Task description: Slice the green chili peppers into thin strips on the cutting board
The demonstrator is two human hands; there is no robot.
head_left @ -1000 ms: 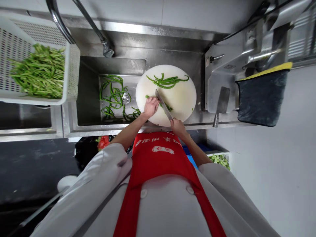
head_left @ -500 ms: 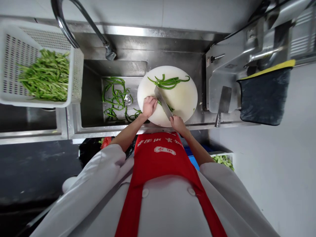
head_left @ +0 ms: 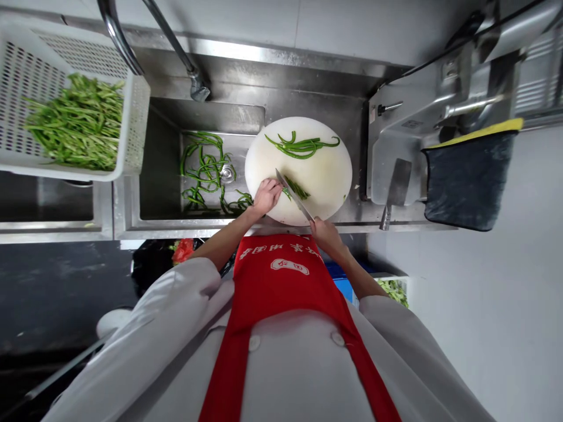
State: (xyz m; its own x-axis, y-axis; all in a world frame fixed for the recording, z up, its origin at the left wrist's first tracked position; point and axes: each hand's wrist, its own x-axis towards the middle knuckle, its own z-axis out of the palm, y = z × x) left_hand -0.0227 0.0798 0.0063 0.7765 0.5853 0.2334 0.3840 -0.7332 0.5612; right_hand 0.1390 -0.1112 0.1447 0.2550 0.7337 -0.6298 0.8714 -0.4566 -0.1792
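Note:
A round white cutting board (head_left: 328,176) rests on the steel counter. In my right hand (head_left: 324,233) is the handle of a cleaver (head_left: 303,210), its blade slanting up and left across the board. My left hand (head_left: 267,196) lies with curled fingers at the left side of the blade, on thin green chili peppers whose ends show by the fingertips. Just right of the blade lie cut green pepper pieces (head_left: 298,187). Several whole long green chili peppers (head_left: 303,146) are bunched on the far part of the board.
Left of the board, a steel sink (head_left: 160,170) holds more green peppers (head_left: 206,170). A white perforated basket (head_left: 135,129) of sliced greens stands further left, beside the faucet (head_left: 199,88). On the right are a second cleaver (head_left: 398,184) and a dark cloth (head_left: 468,176) with yellow edging.
The cleaver has moved slightly right and towards me, its blade now flatter to view. More cut pieces show to its right. The whole view has shifted slightly.

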